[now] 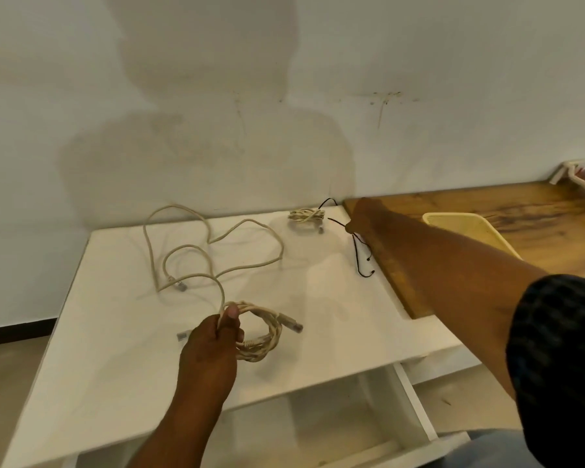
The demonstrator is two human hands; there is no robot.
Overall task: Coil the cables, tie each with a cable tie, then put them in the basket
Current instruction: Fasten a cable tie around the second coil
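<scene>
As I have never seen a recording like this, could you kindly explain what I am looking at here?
There is no machine here: a person works with bare hands. The single picture comes from a camera worn on their head, looking forward and down. The left hand grips a coiled beige cable just above the white table. More beige cable lies in loose loops beyond it. The right hand reaches far forward and appears to pinch some black cable ties, though that part is blurred. A small coiled cable lies near the wall. A yellow basket sits on the wooden top to the right.
</scene>
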